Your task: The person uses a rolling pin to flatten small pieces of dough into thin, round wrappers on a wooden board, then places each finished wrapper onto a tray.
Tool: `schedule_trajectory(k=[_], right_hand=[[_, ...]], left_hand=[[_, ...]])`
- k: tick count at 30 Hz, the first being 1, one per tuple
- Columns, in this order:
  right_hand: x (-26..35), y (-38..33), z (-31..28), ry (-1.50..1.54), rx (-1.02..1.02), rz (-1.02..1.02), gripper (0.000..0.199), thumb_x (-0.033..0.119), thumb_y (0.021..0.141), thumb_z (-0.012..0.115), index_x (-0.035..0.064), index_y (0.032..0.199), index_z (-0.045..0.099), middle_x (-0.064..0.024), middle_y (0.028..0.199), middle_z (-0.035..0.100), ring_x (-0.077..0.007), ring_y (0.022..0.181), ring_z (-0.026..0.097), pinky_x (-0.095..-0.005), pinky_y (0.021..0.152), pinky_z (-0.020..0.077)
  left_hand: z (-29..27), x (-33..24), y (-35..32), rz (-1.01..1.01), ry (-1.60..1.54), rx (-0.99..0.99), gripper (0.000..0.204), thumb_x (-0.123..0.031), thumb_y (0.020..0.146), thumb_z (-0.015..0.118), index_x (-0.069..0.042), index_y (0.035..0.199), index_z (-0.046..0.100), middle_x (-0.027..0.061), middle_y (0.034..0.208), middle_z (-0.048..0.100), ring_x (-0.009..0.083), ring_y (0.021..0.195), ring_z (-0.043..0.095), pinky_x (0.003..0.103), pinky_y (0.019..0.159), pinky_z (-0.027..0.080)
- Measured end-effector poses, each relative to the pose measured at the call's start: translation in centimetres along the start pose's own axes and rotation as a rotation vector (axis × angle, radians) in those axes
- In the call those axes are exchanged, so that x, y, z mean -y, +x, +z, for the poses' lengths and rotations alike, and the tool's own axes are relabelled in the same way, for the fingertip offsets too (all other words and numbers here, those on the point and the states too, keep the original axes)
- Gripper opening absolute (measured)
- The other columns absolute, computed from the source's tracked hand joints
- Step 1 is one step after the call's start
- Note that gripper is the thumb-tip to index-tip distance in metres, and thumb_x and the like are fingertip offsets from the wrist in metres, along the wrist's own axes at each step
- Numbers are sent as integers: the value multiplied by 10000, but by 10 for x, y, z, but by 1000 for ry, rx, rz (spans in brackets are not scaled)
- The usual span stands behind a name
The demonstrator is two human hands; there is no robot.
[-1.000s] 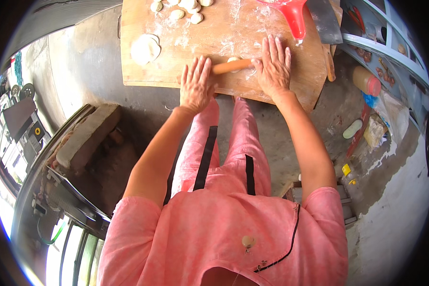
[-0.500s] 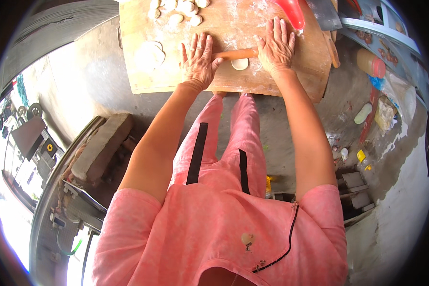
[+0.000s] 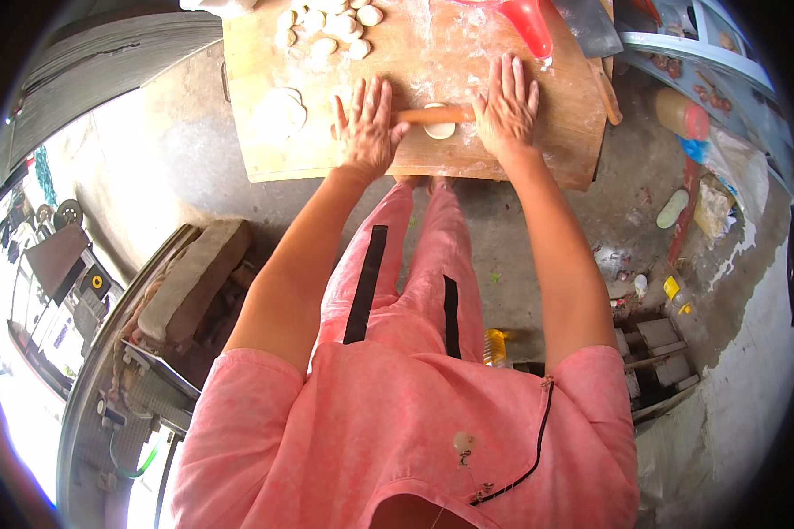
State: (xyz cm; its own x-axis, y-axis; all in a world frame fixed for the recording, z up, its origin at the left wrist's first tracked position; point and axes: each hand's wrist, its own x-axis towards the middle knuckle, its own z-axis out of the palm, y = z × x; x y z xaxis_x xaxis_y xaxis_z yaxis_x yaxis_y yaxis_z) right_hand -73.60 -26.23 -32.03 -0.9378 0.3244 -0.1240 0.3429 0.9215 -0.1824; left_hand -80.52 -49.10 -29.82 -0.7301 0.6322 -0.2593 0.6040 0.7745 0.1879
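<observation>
A thin orange rolling pin (image 3: 436, 115) lies across a floured wooden board (image 3: 512, 154). My left hand (image 3: 366, 128) presses flat on its left end, fingers spread. My right hand (image 3: 506, 108) presses flat on its right end. Under the pin, between my hands, sits a small round piece of dough (image 3: 439, 130). Flattened dough discs (image 3: 280, 112) are stacked on the board's left side. Several small dough lumps (image 3: 331, 26) lie at the board's far edge.
A red plastic scoop (image 3: 528, 22) and a metal blade (image 3: 588, 26) rest at the board's far right. A bottle with a red cap (image 3: 679, 113) and litter lie on the concrete floor to the right. A stone block (image 3: 192, 278) sits at the left.
Both hands and the rolling pin have moved away from me across the board, then slightly back. The dough piece now shows below the pin.
</observation>
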Motion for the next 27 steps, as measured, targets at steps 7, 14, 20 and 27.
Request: schedule_trajectory(k=[7, 14, 20, 27], right_hand=[[2, -19, -10, 28, 29, -179, 727, 518, 894, 472, 114, 1464, 272, -113, 1546, 183, -272, 1434, 134, -491, 1145, 114], [-2, -48, -17, 177, 58, -303, 507, 198, 724, 732, 105, 1182, 534, -55, 1435, 382, -250, 1346, 314, -416, 1094, 278], [9, -58, -27, 248, -9, -281, 358, 119, 680, 734, 99, 999, 573, -32, 1222, 524, -238, 1268, 400, -391, 1041, 345], [11, -85, -23, 319, 32, -141, 379, 125, 662, 745, 93, 998, 573, -57, 1231, 525, -258, 1258, 414, -400, 1046, 337]], left_hand=[[8, -10, -33, -15, -177, -23, 710, -441, 921, 448, -50, 1469, 220, 123, 1524, 240, 271, 1431, 157, 536, 1143, 48], [-7, -33, -22, 205, -451, -142, 467, -100, 845, 551, -160, 1306, 508, 55, 1410, 437, 262, 1303, 395, 481, 1072, 301], [-5, -40, 34, 246, -276, -52, 389, -33, 751, 571, -174, 1111, 616, 34, 1099, 588, 244, 1087, 526, 391, 958, 409], [-6, -27, 10, -71, -250, -32, 251, -203, 794, 636, -149, 1035, 592, 67, 1013, 585, 275, 1038, 533, 420, 892, 391]])
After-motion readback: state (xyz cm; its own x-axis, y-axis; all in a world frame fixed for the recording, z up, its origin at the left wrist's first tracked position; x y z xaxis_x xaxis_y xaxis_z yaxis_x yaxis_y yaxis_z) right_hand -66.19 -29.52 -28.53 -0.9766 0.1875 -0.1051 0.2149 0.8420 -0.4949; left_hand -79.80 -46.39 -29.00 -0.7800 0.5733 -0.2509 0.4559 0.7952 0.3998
